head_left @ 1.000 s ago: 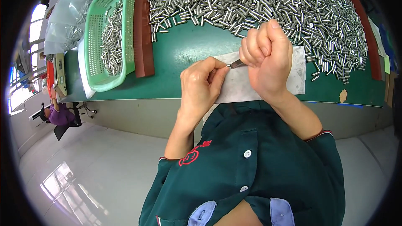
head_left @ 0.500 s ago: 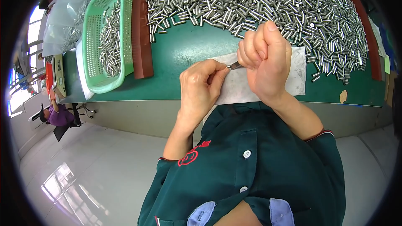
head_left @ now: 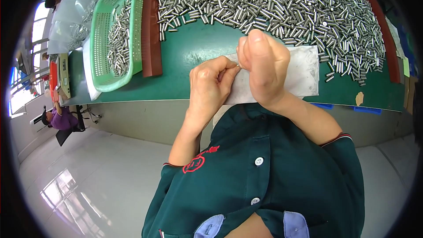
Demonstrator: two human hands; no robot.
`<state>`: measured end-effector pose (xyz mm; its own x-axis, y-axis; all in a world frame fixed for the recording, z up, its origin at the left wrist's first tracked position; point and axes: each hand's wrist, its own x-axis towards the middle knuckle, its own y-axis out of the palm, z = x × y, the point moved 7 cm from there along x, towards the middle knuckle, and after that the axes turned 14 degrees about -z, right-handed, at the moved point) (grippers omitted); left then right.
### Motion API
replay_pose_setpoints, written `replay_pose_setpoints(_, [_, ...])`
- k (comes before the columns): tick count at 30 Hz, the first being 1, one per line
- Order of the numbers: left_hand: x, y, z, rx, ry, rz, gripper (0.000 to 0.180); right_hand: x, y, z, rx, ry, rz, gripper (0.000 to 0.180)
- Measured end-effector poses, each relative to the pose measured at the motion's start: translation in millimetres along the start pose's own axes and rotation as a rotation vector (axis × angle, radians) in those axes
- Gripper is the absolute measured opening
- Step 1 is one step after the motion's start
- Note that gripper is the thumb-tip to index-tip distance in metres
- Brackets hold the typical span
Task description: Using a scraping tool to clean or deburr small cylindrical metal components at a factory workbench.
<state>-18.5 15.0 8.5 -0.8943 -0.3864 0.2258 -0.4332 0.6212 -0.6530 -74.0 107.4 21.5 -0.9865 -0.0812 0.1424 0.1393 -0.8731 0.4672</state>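
My left hand (head_left: 209, 79) is closed in a pinch, thumb against forefinger. What its fingertips hold is too small and hidden to make out, though a bright metal glint shows there. Close on its right, my right hand (head_left: 264, 68) is a fist, thumb on top, around a slim dark metal tool whose shaft the fist now almost wholly hides. Both hands are over a pale grey smudged sheet (head_left: 304, 72) on the green tabletop (head_left: 180, 53). Beyond them spreads a big heap of short shiny metal pins (head_left: 264, 0).
Dark red rails (head_left: 152, 57) border the heap left and right. Left of it stands a green plastic basket (head_left: 99, 57) holding more pins, with clear bags (head_left: 66, 31) of pins beyond. A co-worker in purple (head_left: 64, 119) sits farther left. A brown scrap (head_left: 359, 98) lies near the front right edge.
My right fist has moved left and tilted, coming closer to my left fingertips and covering the tool's shaft. The left hand keeps its pinch, nearly in place. The whole view has shifted slightly.
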Motion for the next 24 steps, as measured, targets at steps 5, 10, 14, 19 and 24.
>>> replay_pose_setpoints(5, [-5.4,-8.5,3.4,-0.128,-0.055,-0.133,0.008,-1.9,-4.0,-4.2,0.046,0.046,-0.029,0.037])
replay_pose_setpoints(10, [-7.6,0.7,26.7,-1.243,-0.625,0.139,0.012,1.2,-9.5,-5.6,0.111,0.126,-0.023,0.037])
replay_pose_setpoints(14, [-8.1,0.4,29.3,-1.492,-0.776,0.193,0.018,1.9,-4.7,-7.1,0.138,0.167,-0.029,0.038])
replay_pose_setpoints(19, [7.2,-38.4,33.6,-1.437,-0.634,-0.016,0.021,4.8,-9.1,-11.2,0.169,0.207,-0.049,0.037])
replay_pose_setpoints(24, [42.8,-166.2,15.4,-0.252,0.012,-0.785,0.016,4.2,-5.0,-8.3,0.172,0.216,-0.053,0.038])
